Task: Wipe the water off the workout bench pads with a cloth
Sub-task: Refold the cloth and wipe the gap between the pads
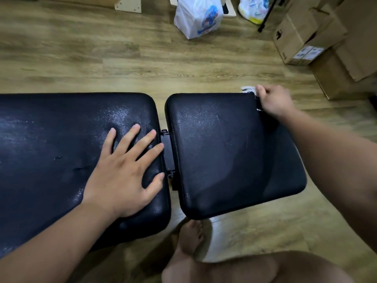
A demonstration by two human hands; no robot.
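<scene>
Wood floor [102, 58] all around. The long back pad [51, 150] on the left looks speckled with wet near its right end, and so does the shorter seat pad [224, 160] beside it. Cardboard boxes [302, 37] and a plastic bag [197, 15] sit behind. Left hand [124, 176] lies flat on the back pad, fingers spread. Right hand [274, 100] is curled around the cloth [247, 89] at the seat pad's far right corner, and only the cloth's white edge shows.

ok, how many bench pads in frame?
2. The long pad on the left, under the flat left hand; the short pad on the right, where the right hand grips the cloth at its far corner. None seem hidden.
</scene>
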